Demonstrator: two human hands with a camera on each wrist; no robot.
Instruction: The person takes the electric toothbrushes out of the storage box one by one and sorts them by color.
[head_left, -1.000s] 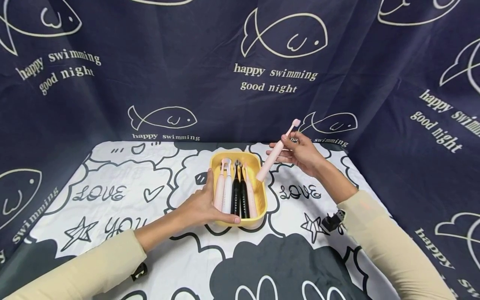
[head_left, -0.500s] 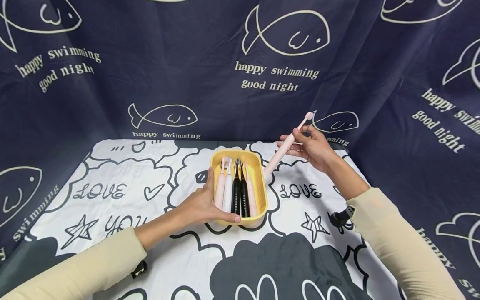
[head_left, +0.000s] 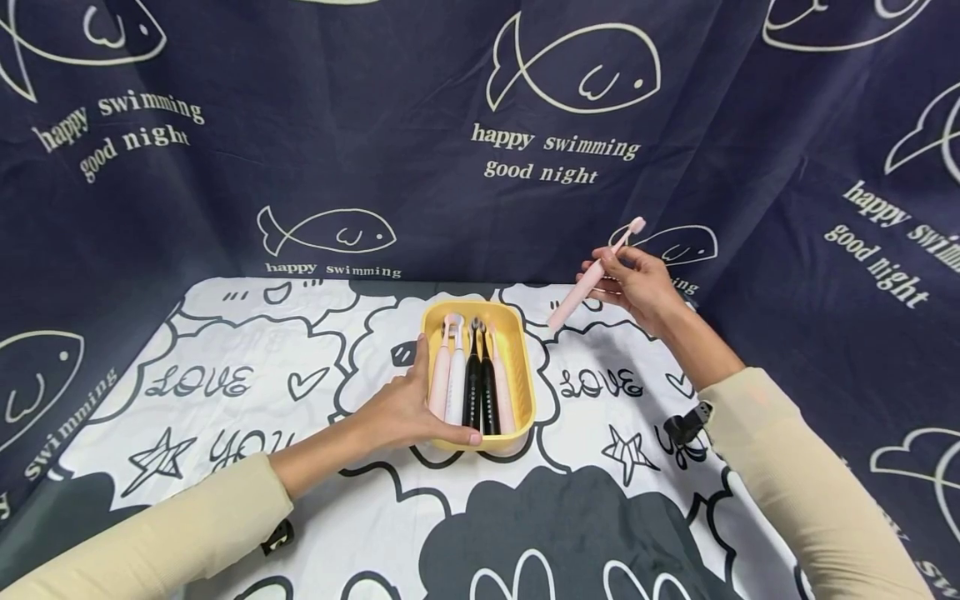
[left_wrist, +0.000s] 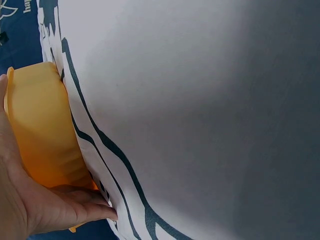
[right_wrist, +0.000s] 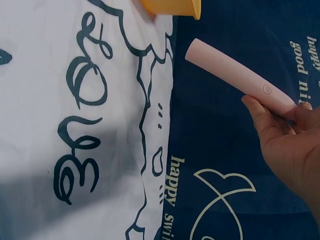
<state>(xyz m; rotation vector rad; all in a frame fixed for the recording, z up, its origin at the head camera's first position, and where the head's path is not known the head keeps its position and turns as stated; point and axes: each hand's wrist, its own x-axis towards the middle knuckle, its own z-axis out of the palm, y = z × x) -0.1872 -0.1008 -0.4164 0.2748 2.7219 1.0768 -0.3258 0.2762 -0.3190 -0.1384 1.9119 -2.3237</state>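
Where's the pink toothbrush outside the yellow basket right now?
In the head view, the pink toothbrush is held tilted in the right hand, to the right of the yellow basket and apart from it.

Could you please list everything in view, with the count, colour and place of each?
Backdrop: 1, navy with pale fish and lettering, back and sides
Tablecloth: 1, white and dark grey, below everything
Basket: 1, yellow, on the tablecloth
Pink toothbrushes: 2, pink, outermost in the basket
White toothbrush: 1, white, second from left in the basket
Black toothbrushes: 2, black, side by side in the basket
Raised toothbrush: 1, pink, right of the basket
Devices: 2, black, at the cuffs
Sleeves: 2, beige, one per arm
Left hand: 1, gripping the basket
Right hand: 1, holding the raised toothbrush
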